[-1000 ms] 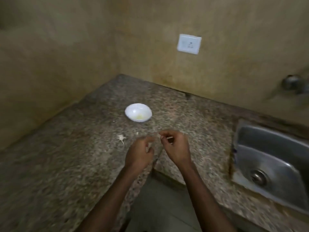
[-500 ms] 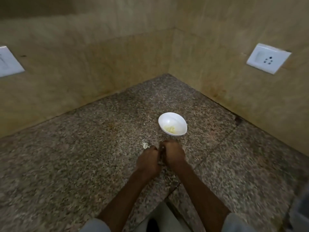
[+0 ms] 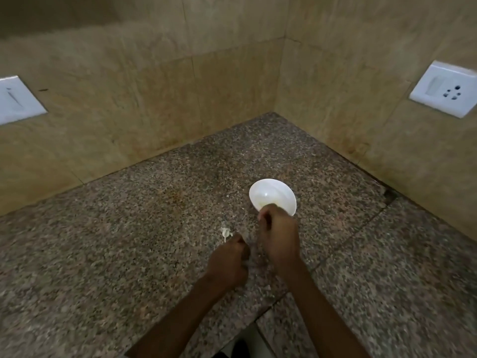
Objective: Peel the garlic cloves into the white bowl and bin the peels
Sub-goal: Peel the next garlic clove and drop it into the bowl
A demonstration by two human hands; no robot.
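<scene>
Right hand: at the near rim of the white bowl, right of centre in the frame. The knuckles are up and the fingers curled under, so whether they pinch a clove is hidden.
Left hand: lower and further left, curled, just beside a scrap of peel. I cannot tell whether it holds anything.
Bowl: upright on the worktop, with a pale yellowish bit of garlic showing in its bottom.
Step in hand: most likely dropping a peeled clove into the bowl.
Doing it well: bring the fingertips over the hollow and low before letting go, so the clove does not bounce out. Keep the wrist off the light rim so the bowl does not tip. Gather loose skins into one heap for the bin, which is not in view.
Surface: speckled brown granite with a seam at lower right, running back into a corner.
Room: beige tiled walls, a white socket at upper right, a white switch plate at the left edge, and dim light.
</scene>
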